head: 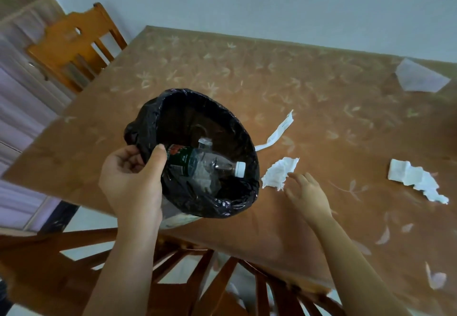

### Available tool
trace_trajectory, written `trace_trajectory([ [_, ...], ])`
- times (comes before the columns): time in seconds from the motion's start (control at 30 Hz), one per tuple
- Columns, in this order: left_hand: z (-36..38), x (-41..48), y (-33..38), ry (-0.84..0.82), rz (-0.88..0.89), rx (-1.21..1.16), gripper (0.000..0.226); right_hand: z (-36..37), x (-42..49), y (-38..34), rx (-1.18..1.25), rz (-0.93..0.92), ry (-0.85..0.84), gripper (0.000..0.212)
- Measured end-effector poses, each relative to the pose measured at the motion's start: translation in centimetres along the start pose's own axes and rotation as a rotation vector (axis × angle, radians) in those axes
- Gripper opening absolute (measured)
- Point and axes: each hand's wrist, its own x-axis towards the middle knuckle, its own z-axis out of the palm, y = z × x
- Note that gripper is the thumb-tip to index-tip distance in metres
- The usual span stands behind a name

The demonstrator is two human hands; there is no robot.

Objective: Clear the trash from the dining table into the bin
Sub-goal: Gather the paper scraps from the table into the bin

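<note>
Holding bin [237, 127]: 1 bottle [210, 164]; 3 papers on table [321, 80].

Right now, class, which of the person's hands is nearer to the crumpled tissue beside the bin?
Right. The right hand is open with its fingertips at the crumpled tissue's near edge. The left hand grips the bin's rim on its far side.

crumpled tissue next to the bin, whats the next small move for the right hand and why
Probably close the right hand on the crumpled tissue and lift it into the bin. Its open fingers are at the tissue's edge, nothing gripped yet, and the left hand holds the bin's rim right beside it, a plastic bottle already inside.
</note>
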Motion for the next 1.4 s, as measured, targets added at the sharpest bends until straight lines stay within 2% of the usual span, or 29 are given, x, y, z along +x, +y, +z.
trace_trajectory([
  [0.23,0.9,-0.8,-0.8,0.027,0.038,0.089,0.026,2.0,4.5,1.4,-0.049,-0.002,-0.165,0.042],
  [0.37,0.6,-1.1,-1.3,0.021,0.026,0.114,0.029,3.1,5.3,2.1,-0.062,-0.016,-0.186,0.047],
  [0.6,0.8,-1.8,-1.3,0.063,0.015,0.102,0.022,3.6,4.7,2.5,0.07,-0.013,-0.175,0.024],
  [0.73,0.9,-2.1,-1.2,0.055,0.046,0.093,0.038,1.9,3.7,2.5,0.214,0.061,-0.125,0.015],
  [0.83,0.9,-2.5,-0.9,0.063,0.046,0.07,0.036,-0.2,3.0,1.7,0.306,0.045,-0.035,0.01],
  [0.93,0.9,-3.2,-0.5,0.059,0.032,0.055,0.028,-2.8,2.4,-0.2,0.381,-0.012,0.056,0.016],
  [1.1,0.8,-3.7,0.0,0.051,-0.003,0.023,0.03,-6.6,1.1,-4.9,0.513,-0.163,0.153,0.018],
  [1.23,0.7,-4.0,0.4,0.058,-0.003,0.019,0.026,-7.7,0.1,-8.5,0.539,-0.29,0.099,0.024],
  [1.4,0.2,-4.0,0.5,0.053,0.0,0.048,0.028,-6.4,-0.6,-11.8,0.463,-0.428,-0.025,0.013],
])
